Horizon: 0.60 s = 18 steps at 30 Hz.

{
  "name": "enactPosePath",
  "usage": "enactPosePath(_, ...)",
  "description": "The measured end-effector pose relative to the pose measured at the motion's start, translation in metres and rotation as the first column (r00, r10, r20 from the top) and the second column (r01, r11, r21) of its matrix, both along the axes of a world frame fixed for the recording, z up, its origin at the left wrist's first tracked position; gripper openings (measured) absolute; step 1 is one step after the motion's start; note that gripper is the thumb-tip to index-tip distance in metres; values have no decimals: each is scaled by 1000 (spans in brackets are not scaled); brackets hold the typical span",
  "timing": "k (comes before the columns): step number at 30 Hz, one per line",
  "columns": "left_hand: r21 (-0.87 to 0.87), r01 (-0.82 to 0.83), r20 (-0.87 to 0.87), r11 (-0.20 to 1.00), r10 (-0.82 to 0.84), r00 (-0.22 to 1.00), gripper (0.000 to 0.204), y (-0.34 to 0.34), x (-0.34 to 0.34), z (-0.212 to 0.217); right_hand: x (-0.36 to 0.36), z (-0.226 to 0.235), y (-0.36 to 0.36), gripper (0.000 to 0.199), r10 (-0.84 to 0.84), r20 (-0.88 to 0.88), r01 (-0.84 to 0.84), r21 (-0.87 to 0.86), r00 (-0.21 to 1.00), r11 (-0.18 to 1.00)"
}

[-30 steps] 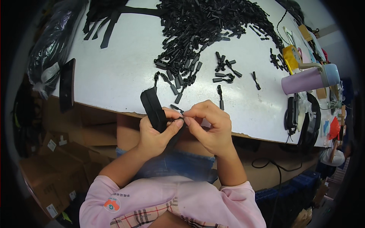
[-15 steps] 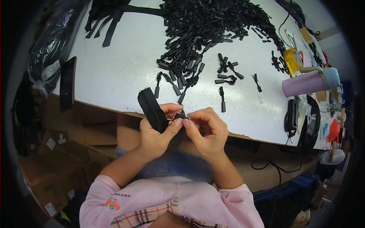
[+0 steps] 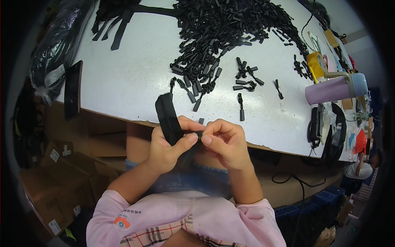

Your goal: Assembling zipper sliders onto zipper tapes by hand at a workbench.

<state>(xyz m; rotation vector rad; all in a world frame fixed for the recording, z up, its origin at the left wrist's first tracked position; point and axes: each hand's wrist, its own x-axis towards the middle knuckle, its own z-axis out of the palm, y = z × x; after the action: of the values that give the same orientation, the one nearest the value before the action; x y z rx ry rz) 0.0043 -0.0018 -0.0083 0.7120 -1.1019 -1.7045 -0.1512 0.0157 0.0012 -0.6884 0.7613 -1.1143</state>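
At the surface's near edge, the black strap slants far-left from the left hand, fingers closed on it; a dark tab points far beside the right hand, fingers pinched, their hold hidden.

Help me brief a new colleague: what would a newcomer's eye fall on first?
First, the big heap of black zipper pulls on the far side of the white table. Next, at the near edge, the left hand holding a black strip, the right hand close beside it. At the right, a lilac bottle.
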Motion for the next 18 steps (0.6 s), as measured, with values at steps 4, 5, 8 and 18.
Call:
enactPosePath(4,-75,22,98,997,-15,995,14,0,1,2,-6,9,-4,8,105,-27,-99,154,994,983)
enactPosePath(5,-79,39,122,996,-29,992,14,-1,0,4,-7,8,-4,8,102,-28,-96,156,994,983)
enactPosePath(8,-126,40,169,991,-18,985,15,-2,1,-1,-8,6,-2,8,82,-24,-77,153,996,985)
enactPosePath(18,-206,-20,183,978,59,981,15,0,-3,-3,-1,2,0,10,21,-83,-11,125,996,992)
